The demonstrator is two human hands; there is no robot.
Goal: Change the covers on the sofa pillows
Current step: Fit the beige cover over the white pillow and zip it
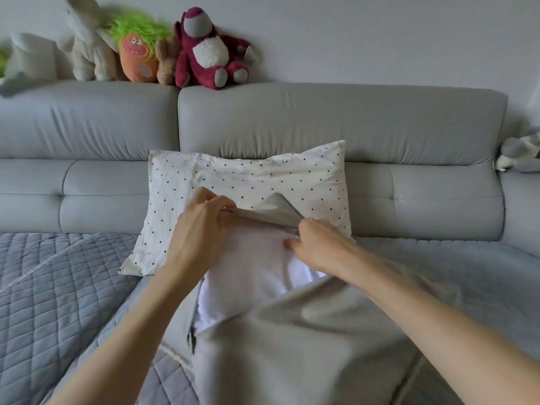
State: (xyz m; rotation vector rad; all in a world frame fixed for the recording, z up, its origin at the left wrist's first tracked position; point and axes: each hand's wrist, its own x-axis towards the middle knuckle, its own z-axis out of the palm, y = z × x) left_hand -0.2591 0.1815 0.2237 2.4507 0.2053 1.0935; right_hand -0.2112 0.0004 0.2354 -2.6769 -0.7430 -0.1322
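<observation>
At the front edge of the sofa seat, a white pillow insert [254,267] lies half inside a plain grey cover [306,346], its open zipper edge showing the bare insert. The left hand [201,226] pinches the cover's far flap between its fingers, while the right hand [315,244] curls over the same flap with its thumb pressed on the insert; whether this cover is going on or coming off, I cannot tell. Behind them, a polka-dot pillow [248,173] leans fully covered against the sofa [409,200] backrest, so the job seems partway done.
</observation>
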